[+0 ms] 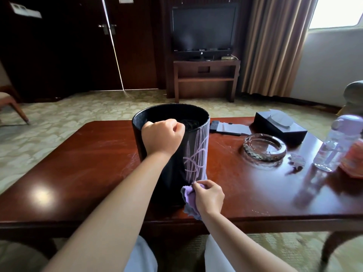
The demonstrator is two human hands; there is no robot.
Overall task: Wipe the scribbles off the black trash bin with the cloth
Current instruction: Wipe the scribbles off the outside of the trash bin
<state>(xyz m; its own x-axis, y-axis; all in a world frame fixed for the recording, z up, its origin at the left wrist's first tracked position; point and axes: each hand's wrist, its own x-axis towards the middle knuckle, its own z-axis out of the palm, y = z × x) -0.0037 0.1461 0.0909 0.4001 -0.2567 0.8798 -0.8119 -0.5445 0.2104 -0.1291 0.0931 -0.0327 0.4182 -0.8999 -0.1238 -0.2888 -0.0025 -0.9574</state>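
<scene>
A black trash bin stands upright on the dark red wooden table. Pale purple scribbles run down the bin's right front side. My left hand grips the near rim of the bin, fingers curled over the edge. My right hand holds a bunched purple cloth against the bin's lower front, just under the scribbles and close to the table top.
To the right on the table stand a glass ashtray, a black tissue box, a clear bottle with a lilac cap and an orange object. A dark flat item lies behind the bin.
</scene>
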